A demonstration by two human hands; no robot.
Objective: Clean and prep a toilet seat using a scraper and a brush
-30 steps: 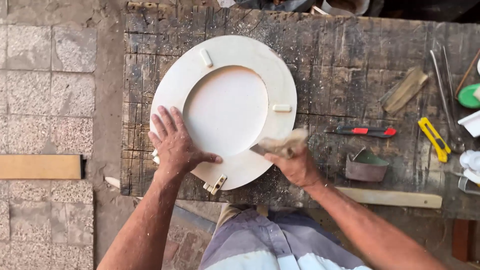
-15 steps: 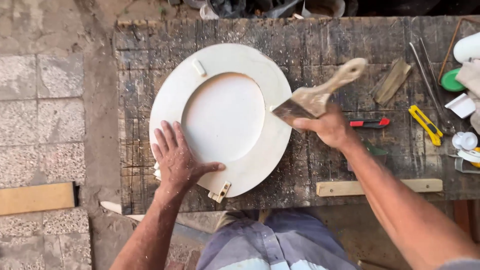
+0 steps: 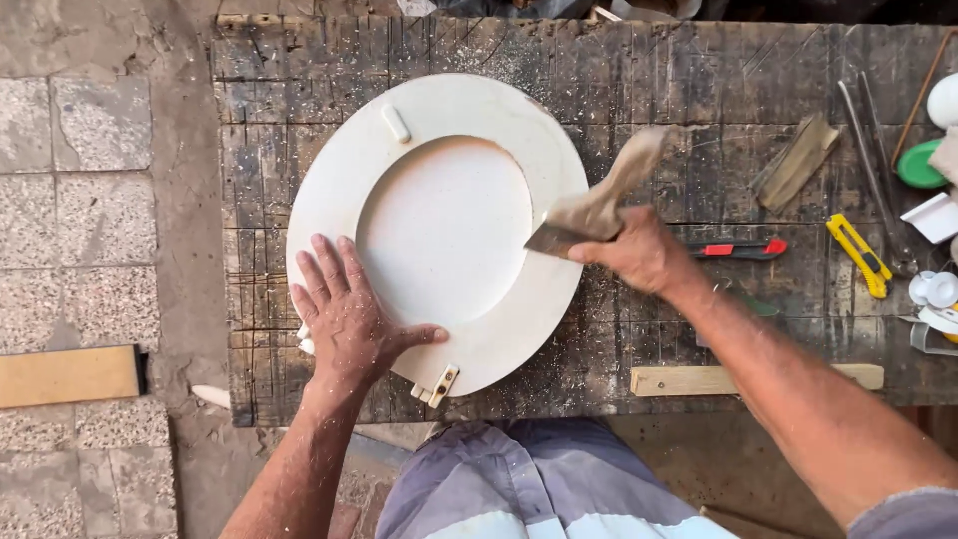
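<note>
Cream oval seat lid [image 3: 439, 235], recessed centre, dusty, is pressed flat by left hand [image 3: 349, 319]; brush [image 3: 597, 210] is clenched in right hand [image 3: 639, 255].

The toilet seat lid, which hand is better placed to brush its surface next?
Probably the right hand: it already grips the brush at the toilet seat lid, while the left hand lies flat on its rim.

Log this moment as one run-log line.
left hand: flat on toilet seat lid | right hand: gripping brush at lid's right edge | surface: workbench
</note>
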